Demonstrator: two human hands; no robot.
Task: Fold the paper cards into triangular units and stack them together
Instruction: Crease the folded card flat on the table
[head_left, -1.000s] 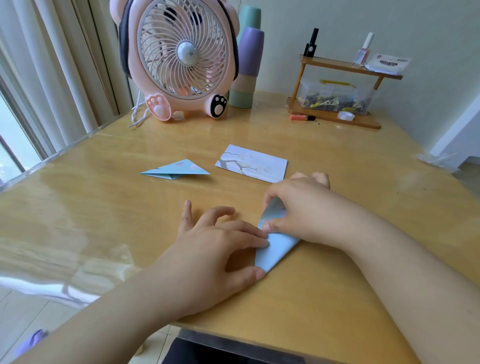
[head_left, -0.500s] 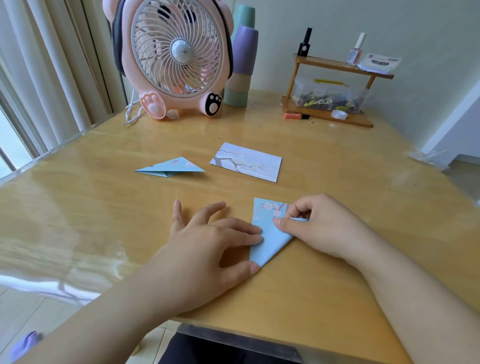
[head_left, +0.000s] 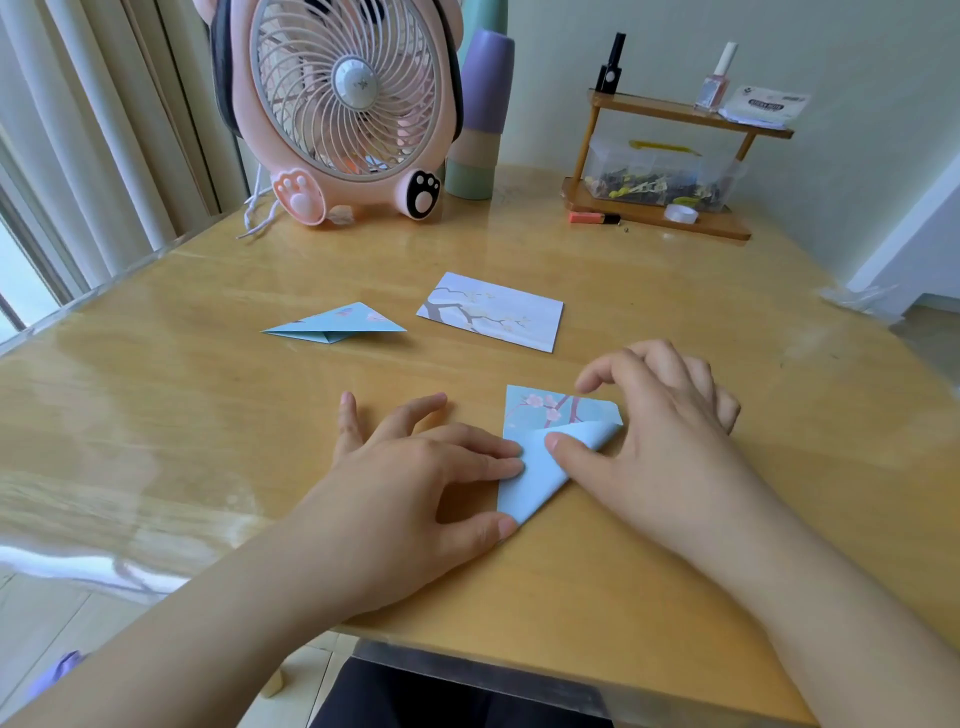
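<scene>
right hand (head_left: 660, 441) has opened; thumb pins blue card (head_left: 540, 467) flap.

head view looks down, close.

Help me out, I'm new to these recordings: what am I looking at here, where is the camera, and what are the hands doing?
No machine here: a person wears a camera on the head, looking down at a wooden table. The left hand presses a half-folded blue card flat with straight fingers; the right hand has its thumb on the card's curled flap. Further back lie a finished triangular unit and an unfolded card. A pink fan and a small wooden shelf stand at the far edge.
</scene>
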